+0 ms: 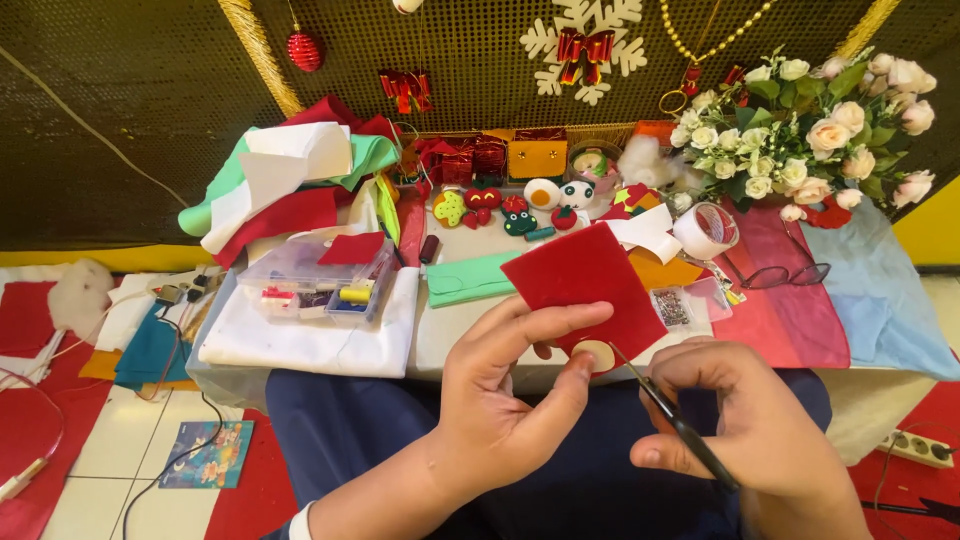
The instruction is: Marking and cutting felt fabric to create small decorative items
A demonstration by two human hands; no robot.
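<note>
Count: 1 red felt square (590, 285), 1 scissors (680, 425), 1 tape roll (705, 230), 1 glasses (785, 272), 1 clear plastic box (310, 275), 1 flower bouquet (800, 130).

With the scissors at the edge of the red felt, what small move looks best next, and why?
Probably close the scissors for a short snip. The right hand has the blade tip at the lower edge of the red felt, beside a small cream piece, while the left hand pinches the felt steady.
</note>
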